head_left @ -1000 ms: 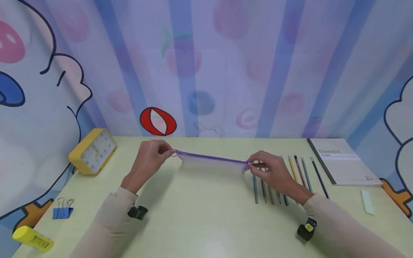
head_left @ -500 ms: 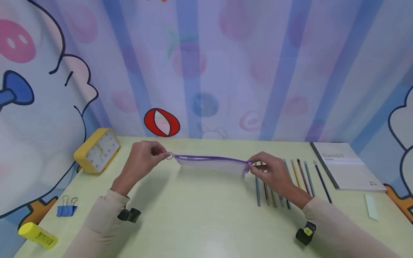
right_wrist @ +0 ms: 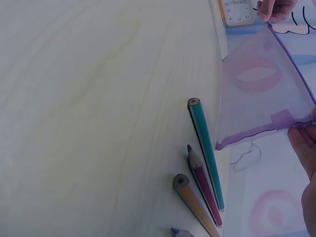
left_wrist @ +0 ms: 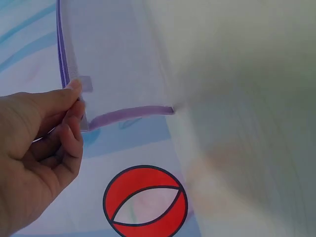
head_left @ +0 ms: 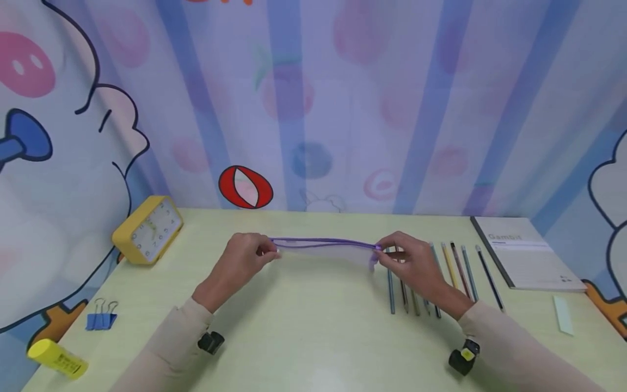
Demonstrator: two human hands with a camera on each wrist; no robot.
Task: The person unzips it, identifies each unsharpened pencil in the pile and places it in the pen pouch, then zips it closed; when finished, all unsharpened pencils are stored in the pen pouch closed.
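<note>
A see-through zip pouch (head_left: 328, 253) with purple edging stands stretched between both hands, its zip edge on top and its lower part close over the table. The left hand (head_left: 240, 260) pinches the left end of the zip edge between thumb and fingers; in the left wrist view, that hand (left_wrist: 42, 143) grips just beside a small tab. At the other end, the right hand (head_left: 411, 258) pinches the corner by a purple tab (right_wrist: 282, 119). Two purple zip lines show a slim gap between them. Several coloured pencils (head_left: 391, 291) lie beneath and beside the right hand, partly hidden by it.
On the left are a yellow alarm clock (head_left: 148, 230), blue binder clips (head_left: 101, 321) and a yellow glue stick (head_left: 57, 358). A notebook (head_left: 526, 253) and a pale green strip (head_left: 563, 314) lie on the right. A printed curtain (head_left: 343, 109) hangs behind the table.
The left hand drew the ring at the pouch's left end leftward, then left it and moved right onto the zip edge. The zip lines now stand further apart. The right hand keeps its hold.
</note>
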